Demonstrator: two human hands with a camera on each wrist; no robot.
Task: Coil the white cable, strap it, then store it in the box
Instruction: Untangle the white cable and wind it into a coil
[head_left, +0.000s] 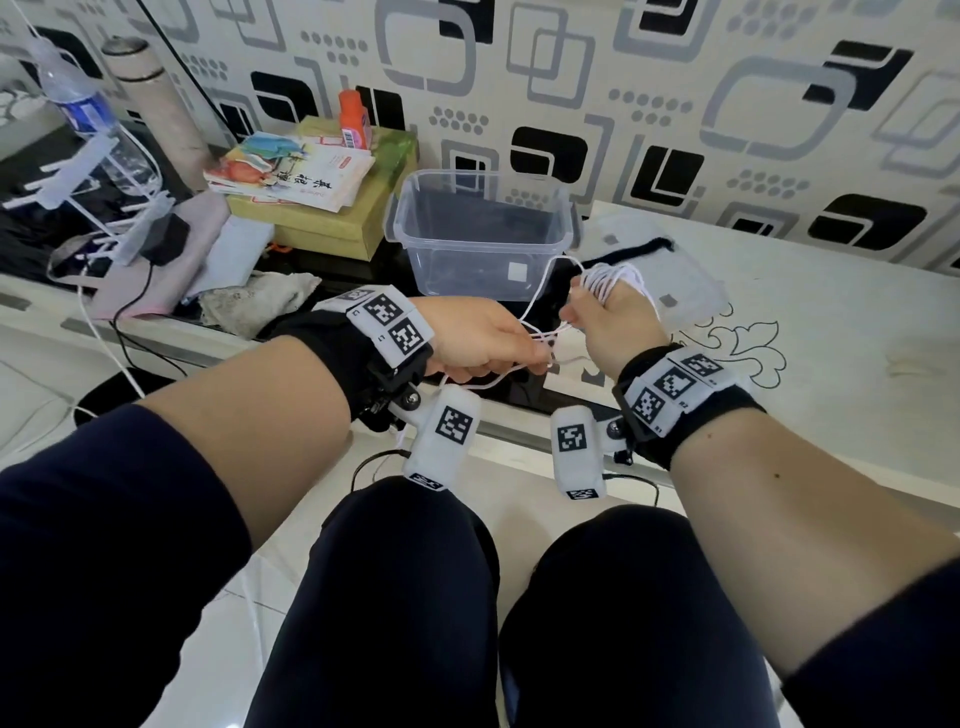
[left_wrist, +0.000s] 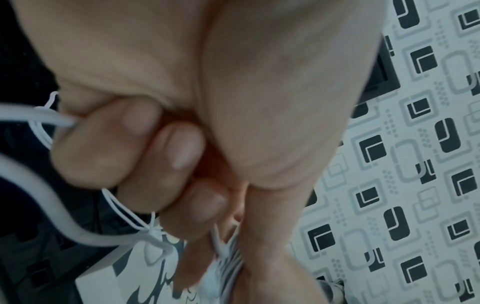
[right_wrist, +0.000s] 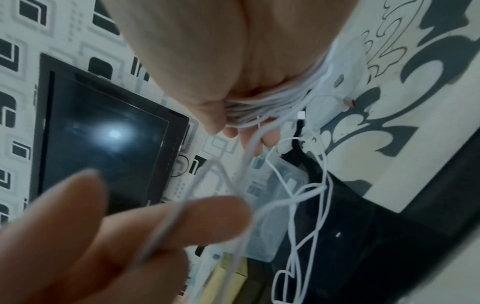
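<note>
The white cable (head_left: 615, 275) is wound in several loops round the fingers of my right hand (head_left: 613, 317), which holds the coil (right_wrist: 272, 102) just in front of the clear plastic box (head_left: 467, 260). A loose strand (head_left: 535, 322) runs from the coil down to my left hand (head_left: 488, 338), whose curled fingers (left_wrist: 145, 156) grip it. More slack (right_wrist: 311, 205) hangs in tangled loops below both hands. A black strap (head_left: 639, 248) lies on the box lid (head_left: 685, 280), behind my right hand. The box is open, with nothing visible in it.
Left of the box stands a green carton (head_left: 332, 228) with books and an orange bottle (head_left: 355, 117) on top. Further left are a water bottle (head_left: 78, 104), a black charger (head_left: 163, 239) and a crumpled cloth (head_left: 260, 306). A dark screen (right_wrist: 103, 133) hangs on the patterned wall.
</note>
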